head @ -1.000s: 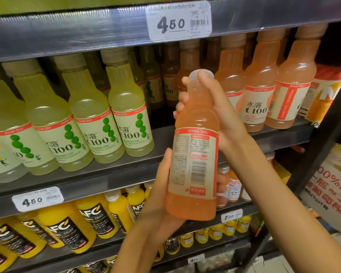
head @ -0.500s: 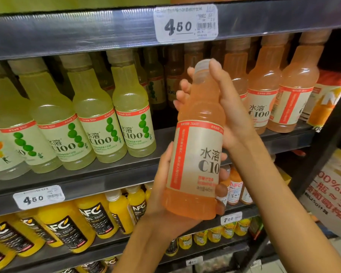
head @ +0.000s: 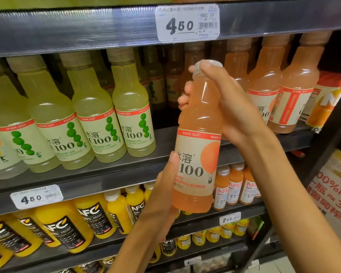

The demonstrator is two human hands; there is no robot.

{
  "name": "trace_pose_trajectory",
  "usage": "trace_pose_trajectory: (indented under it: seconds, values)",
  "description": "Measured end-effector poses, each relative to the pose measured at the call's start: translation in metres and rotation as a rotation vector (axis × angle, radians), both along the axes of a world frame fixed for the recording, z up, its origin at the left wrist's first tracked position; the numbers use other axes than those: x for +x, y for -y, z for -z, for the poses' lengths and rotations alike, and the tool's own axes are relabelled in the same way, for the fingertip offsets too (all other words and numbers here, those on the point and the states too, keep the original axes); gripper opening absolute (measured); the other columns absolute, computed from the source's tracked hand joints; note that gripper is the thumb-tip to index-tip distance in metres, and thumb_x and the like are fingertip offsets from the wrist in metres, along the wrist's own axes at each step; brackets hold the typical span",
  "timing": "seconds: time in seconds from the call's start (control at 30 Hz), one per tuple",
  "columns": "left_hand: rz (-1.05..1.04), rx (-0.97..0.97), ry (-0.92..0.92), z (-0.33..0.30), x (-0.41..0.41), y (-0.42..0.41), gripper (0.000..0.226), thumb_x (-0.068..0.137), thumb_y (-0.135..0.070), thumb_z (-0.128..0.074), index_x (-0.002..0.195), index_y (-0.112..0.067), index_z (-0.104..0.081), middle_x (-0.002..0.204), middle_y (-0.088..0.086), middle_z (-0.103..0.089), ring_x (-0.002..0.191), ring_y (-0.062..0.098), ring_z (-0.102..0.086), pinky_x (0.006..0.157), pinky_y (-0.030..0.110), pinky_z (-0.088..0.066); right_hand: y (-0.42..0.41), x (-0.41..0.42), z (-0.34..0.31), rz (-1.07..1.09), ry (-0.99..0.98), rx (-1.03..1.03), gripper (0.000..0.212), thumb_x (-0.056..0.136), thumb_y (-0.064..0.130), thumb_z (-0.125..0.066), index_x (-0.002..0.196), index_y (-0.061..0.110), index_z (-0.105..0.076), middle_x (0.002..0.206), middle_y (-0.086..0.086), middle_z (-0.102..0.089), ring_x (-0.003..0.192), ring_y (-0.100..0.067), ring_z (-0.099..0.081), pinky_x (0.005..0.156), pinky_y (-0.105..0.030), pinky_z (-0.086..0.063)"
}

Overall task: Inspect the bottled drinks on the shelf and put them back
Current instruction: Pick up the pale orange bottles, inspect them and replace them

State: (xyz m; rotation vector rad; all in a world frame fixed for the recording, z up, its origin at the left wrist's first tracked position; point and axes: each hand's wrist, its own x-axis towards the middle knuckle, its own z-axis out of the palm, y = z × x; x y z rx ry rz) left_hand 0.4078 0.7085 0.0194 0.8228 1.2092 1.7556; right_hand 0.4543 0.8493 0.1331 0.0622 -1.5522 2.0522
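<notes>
Orange bottle (head: 197, 146) held in both hands before green bottles (head: 98, 123), shelf (head: 106, 174).

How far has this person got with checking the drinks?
Done: one peach-coloured bottle is off the shelf, front label facing the camera. In hand: the right hand grips its neck and cap, and the left hand grips its lower part. Left: setting it back in the gap between the green bottles and the orange row.
</notes>
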Motion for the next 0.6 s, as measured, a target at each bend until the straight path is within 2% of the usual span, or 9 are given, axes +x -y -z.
trace_pose_trajectory:
  seconds: [0.1,0.2,0.3,0.43,0.5,0.6]
  values:
    - [0.108,0.019,0.15,-0.002,0.003,-0.002,0.076,0.075,-0.071,-0.052,0.126,-0.015,-0.061,0.107,0.014,-0.07,0.088,0.025,-0.069,0.071,0.039,-0.056,-0.003,-0.003,0.004,-0.134,-0.038,-0.125,0.03,0.098,0.037,-0.043,0.11,0.011,-0.049,0.08,-0.007,-0.059,0.072,-0.02,-0.062,0.069,-0.032,-0.053]
    - [0.198,0.079,0.211,0.0,0.003,-0.002,0.076,0.076,-0.07,-0.055,0.124,-0.011,-0.062,0.104,0.015,-0.069,0.085,0.025,-0.068,0.07,0.04,-0.056,-0.005,-0.005,0.007,-0.164,-0.026,-0.156,0.031,0.099,0.039,-0.043,0.108,0.01,-0.048,0.081,-0.007,-0.058,0.067,-0.018,-0.06,0.067,-0.032,-0.054]
    - [0.273,0.079,0.173,0.002,-0.002,0.001,0.074,0.081,-0.07,-0.051,0.126,-0.012,-0.06,0.108,0.017,-0.068,0.091,0.028,-0.068,0.078,0.044,-0.055,-0.004,-0.005,0.007,-0.093,0.014,-0.151,0.03,0.098,0.038,-0.047,0.107,0.009,-0.048,0.08,-0.008,-0.058,0.066,-0.018,-0.059,0.065,-0.034,-0.054]
    - [0.209,-0.014,0.022,-0.002,-0.013,0.002,0.07,0.079,-0.074,-0.046,0.122,-0.021,-0.064,0.112,0.017,-0.069,0.098,0.032,-0.068,0.086,0.044,-0.054,-0.005,0.0,0.004,0.017,0.066,-0.043,0.026,0.097,0.037,-0.051,0.104,0.011,-0.05,0.081,-0.007,-0.061,0.071,-0.02,-0.061,0.073,-0.037,-0.054]
    - [0.178,0.015,0.005,-0.003,-0.015,0.002,0.065,0.081,-0.073,-0.04,0.116,-0.025,-0.068,0.108,0.015,-0.07,0.093,0.028,-0.069,0.083,0.042,-0.056,-0.002,0.003,0.0,0.038,0.054,0.026,0.021,0.098,0.034,-0.051,0.099,0.013,-0.052,0.081,-0.006,-0.063,0.073,-0.02,-0.062,0.077,-0.04,-0.054]
    - [0.244,0.076,0.057,-0.009,-0.011,0.007,0.072,0.074,-0.077,-0.05,0.115,-0.021,-0.068,0.099,0.014,-0.071,0.082,0.026,-0.069,0.073,0.04,-0.056,0.0,0.002,-0.005,0.009,0.033,0.079,0.018,0.097,0.03,-0.052,0.098,0.012,-0.053,0.08,-0.006,-0.064,0.071,-0.019,-0.065,0.074,-0.038,-0.056]
